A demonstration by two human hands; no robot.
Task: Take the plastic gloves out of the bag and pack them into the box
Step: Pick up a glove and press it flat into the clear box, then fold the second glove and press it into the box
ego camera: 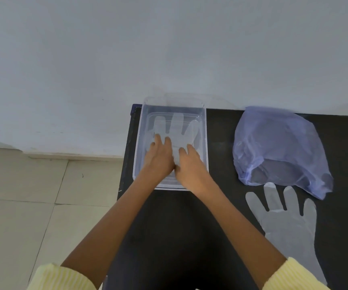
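A clear plastic box (pixel 204 126) stands at the far left corner of a black table (pixel 190 227). A clear plastic glove (pixel 176 127) lies flat inside the box, its fingers pointing away from me. My left hand (pixel 158 158) and my right hand (pixel 191 164) are both inside the box, side by side, pressing flat on the glove's palm and cuff. A second clear glove (pixel 288 225) lies flat on the table at the right. Just beyond it sits a crumpled translucent blue bag (pixel 278 147), its mouth facing me.
The table's left edge (pixel 125 164) runs beside the box, with beige floor tiles (pixel 22 206) below. A pale wall (pixel 169 49) stands directly behind the table. My yellow sleeves (pixel 60 277) show at the bottom.
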